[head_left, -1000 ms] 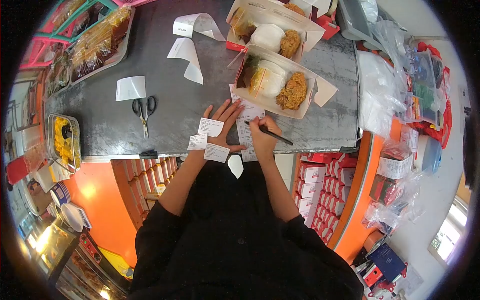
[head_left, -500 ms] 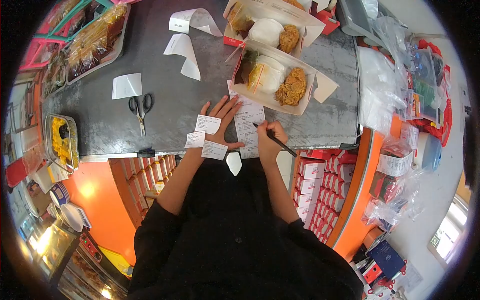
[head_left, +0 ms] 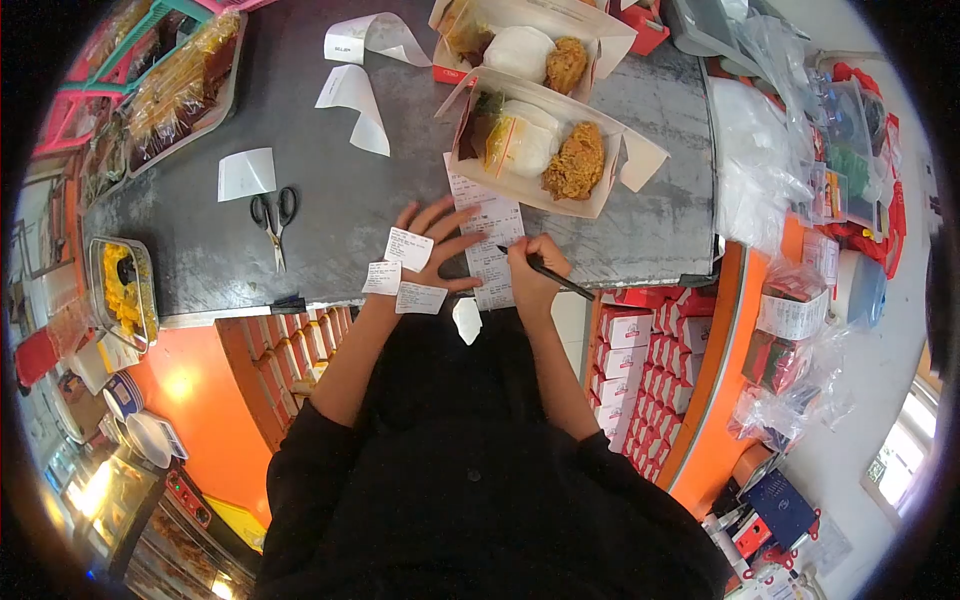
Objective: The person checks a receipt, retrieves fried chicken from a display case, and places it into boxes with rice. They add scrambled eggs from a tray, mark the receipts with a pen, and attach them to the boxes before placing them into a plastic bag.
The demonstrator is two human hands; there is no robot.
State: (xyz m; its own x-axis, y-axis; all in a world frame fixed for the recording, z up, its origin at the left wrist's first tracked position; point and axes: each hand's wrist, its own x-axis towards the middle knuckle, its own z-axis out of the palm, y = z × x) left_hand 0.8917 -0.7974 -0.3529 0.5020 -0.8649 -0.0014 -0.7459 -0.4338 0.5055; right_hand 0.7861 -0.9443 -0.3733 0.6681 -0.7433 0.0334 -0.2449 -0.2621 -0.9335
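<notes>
A long printed receipt point(head_left: 494, 222) lies on the dark counter, its top end reaching under a food box. My left hand point(head_left: 440, 262) is over the receipt's left edge with fingers spread. Small printed labels point(head_left: 409, 249) sit across the back of that hand and wrist. In my right hand point(head_left: 540, 280) is a black pen point(head_left: 574, 286), its tip on or just above the receipt's print. Just beyond stands an open food box point(head_left: 636, 160) holding fried chicken point(head_left: 575, 162) and a rounded white portion point(head_left: 530, 135).
A second open box point(head_left: 607, 40) stands behind the first. Scissors point(head_left: 274, 225) and curled paper strips point(head_left: 355, 105) lie to the left. A tray of wrapped food point(head_left: 190, 95) is at far left, near a container of yellow food point(head_left: 122, 285). Plastic bags point(head_left: 750, 170) line the right edge.
The view has shifted slightly, so the counter items appear a little further left and up. My left fingers have spread more. The pen tip has moved slightly along the receipt.
</notes>
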